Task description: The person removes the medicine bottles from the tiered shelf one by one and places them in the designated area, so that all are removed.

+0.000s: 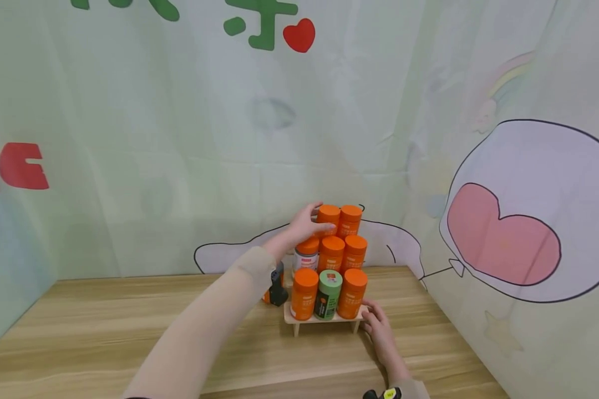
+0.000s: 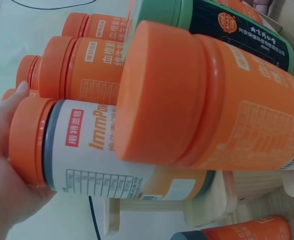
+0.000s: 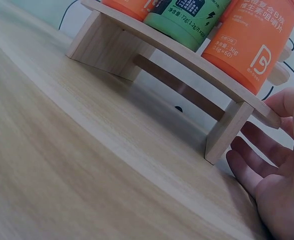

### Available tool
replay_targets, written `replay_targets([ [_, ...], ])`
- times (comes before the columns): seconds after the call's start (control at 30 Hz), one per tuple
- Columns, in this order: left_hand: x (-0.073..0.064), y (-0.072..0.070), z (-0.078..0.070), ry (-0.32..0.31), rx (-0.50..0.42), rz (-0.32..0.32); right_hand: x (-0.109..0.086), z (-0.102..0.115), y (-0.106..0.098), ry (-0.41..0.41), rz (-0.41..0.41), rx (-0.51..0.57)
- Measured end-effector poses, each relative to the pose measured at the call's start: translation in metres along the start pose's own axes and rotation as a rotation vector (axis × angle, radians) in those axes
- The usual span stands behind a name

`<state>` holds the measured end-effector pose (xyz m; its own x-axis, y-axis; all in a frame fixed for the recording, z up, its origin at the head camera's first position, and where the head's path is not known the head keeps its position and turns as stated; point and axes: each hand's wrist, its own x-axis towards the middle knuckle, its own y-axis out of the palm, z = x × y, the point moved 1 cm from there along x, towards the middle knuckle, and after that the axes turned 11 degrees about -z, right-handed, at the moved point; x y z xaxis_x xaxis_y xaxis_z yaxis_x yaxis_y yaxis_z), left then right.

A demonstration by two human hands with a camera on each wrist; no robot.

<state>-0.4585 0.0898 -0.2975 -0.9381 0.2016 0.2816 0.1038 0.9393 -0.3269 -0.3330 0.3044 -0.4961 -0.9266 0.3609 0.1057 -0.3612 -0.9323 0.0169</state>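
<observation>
My left hand (image 1: 303, 227) reaches over the upper left of a tiered wooden rack (image 1: 324, 320). Its thumb and fingers hold an orange bottle (image 1: 329, 215) on the top tier. Beside that one stands another orange bottle (image 1: 350, 219). A white-labelled bottle with an orange cap (image 2: 101, 150) sits near the left palm on the middle tier. On the front tier, a green bottle (image 1: 329, 293) stands between two orange ones. My right hand (image 3: 282, 160) grips the right end of the front shelf, thumb above and other fingers lower. The left fingertips are partly hidden behind bottles.
The rack stands on a wood-grain table (image 1: 130, 321) near a printed curtain (image 1: 179, 166). Left of the rack is an orange bottle with a dark cap (image 2: 247, 231), partly hidden in the head view by a black device at the left wrist.
</observation>
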Motion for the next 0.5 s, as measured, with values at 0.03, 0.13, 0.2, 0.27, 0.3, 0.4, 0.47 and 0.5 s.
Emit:
replay_targets([
  [0.03, 0.0000, -0.0003, 0.0000, -0.004, -0.002, 0.006, 0.0000, 0.0001, 0.0002, 0.000, 0.001, -0.001],
  [0.13, 0.0000, 0.0000, 0.0002, -0.005, -0.008, 0.010, 0.0000, 0.0011, 0.0003, -0.001, -0.004, 0.011],
  [0.2, -0.0003, 0.0002, -0.0004, -0.003, -0.016, 0.009, 0.0001, 0.0016, 0.0001, -0.003, -0.006, 0.020],
  [0.27, -0.0014, 0.0000, -0.0012, -0.004, -0.029, 0.004, 0.0004, 0.0019, 0.0001, 0.000, -0.008, 0.023],
  [0.3, -0.0021, -0.0002, -0.0012, -0.010, -0.039, 0.001, 0.0005, 0.0018, -0.0001, -0.001, -0.006, 0.019],
  [0.4, -0.0035, -0.0016, -0.0003, -0.043, -0.076, -0.020, 0.0007, 0.0012, 0.0001, 0.002, -0.010, 0.010],
  [0.47, -0.0037, -0.0029, 0.0015, -0.072, -0.106, -0.041, 0.0005, 0.0008, 0.0004, 0.001, -0.011, 0.006],
  [0.5, -0.0036, -0.0038, 0.0025, -0.085, -0.123, -0.053, 0.0004, 0.0005, 0.0005, 0.000, -0.013, 0.005],
])
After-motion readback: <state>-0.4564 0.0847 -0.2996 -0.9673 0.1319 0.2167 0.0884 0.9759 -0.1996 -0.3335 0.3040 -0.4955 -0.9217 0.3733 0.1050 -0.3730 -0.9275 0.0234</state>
